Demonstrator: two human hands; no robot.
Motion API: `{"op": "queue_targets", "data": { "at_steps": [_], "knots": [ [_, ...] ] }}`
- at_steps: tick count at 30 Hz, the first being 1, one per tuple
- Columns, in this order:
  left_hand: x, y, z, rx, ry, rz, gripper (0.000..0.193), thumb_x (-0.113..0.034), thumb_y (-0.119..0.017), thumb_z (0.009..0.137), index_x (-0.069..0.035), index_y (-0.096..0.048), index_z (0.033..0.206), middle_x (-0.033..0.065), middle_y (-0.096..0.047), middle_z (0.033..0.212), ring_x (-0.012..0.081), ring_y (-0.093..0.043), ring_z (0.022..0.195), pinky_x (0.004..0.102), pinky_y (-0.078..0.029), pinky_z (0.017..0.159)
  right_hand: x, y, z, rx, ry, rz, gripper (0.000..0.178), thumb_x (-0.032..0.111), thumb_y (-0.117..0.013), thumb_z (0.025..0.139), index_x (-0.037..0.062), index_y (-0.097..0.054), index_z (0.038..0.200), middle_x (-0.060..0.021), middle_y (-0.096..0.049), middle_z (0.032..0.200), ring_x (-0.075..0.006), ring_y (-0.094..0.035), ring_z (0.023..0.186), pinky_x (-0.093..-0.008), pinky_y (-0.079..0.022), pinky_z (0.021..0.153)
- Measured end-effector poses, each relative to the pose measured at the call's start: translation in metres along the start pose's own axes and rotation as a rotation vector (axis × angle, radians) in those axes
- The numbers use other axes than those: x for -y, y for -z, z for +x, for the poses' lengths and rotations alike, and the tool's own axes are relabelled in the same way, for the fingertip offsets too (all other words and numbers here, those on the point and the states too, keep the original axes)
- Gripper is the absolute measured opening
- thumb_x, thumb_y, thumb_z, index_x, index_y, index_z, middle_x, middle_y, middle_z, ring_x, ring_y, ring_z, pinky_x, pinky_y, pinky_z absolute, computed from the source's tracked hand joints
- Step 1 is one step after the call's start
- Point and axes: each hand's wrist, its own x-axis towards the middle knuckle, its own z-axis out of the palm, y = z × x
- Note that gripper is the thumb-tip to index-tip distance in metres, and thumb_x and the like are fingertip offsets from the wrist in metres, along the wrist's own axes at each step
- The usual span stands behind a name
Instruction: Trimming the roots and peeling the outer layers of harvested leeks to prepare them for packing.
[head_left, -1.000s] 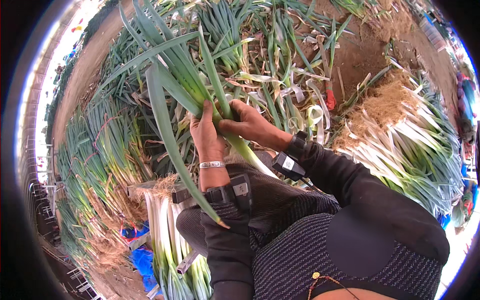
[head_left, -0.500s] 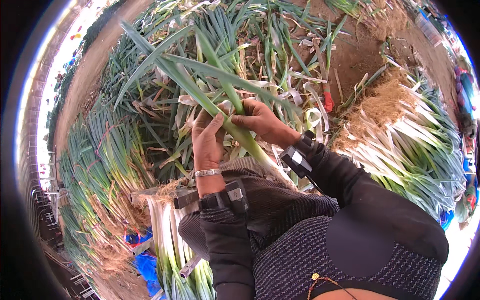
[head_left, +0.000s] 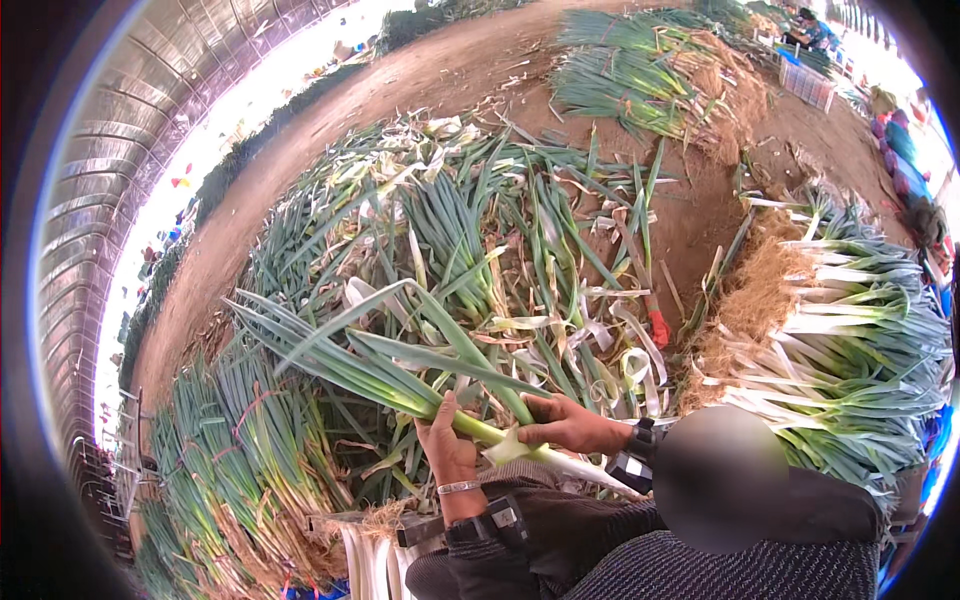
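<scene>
A long leek lies across both my hands, green leaves fanning up to the left and white stalk running down to the right. My left hand grips the pale green part of the stalk from below. Beside it, my right hand is closed on the stalk, pulling at a loose outer leaf. I wear a bracelet and a dark device on the left wrist, and a watch on the right.
A heap of green leaf trimmings covers the ground ahead. Trimmed white leeks are stacked at the right, with bundles at the left and far back. A red-handled tool lies on the dirt.
The leek has tilted from pointing upward to lying nearly level, leaves to the left. My view has lifted, showing more ground ahead.
</scene>
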Motion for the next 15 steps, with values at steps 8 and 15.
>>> {"op": "queue_targets", "data": {
  "at_steps": [8,15],
  "knots": [
    [0.001,0.009,0.007,-0.008,0.1,-0.02,0.034,0.005,-0.065,0.083,-0.007,-0.051,0.111,0.0058,-0.056,0.082,0.0171,-0.058,0.063,0.0345,-0.052,0.05,0.024,0.008,-0.054,0.116,-0.039,0.107,0.028,0.011,-0.066,0.089,0.0026,-0.056,0.114,-0.0003,-0.06,0.1,-0.0091,-0.055,0.093,-0.0265,-0.044,0.083],
    [0.001,0.004,-0.002,-0.004,0.088,0.095,0.031,0.004,-0.061,0.084,-0.002,-0.048,0.113,0.0071,-0.056,0.077,0.018,-0.057,0.059,0.0339,-0.05,0.049,0.032,0.008,-0.088,0.104,-0.016,0.295,0.031,0.016,-0.075,0.081,0.0031,-0.061,0.105,-0.0046,-0.062,0.097,-0.0142,-0.059,0.089,-0.0267,-0.045,0.08]
  ]
}}
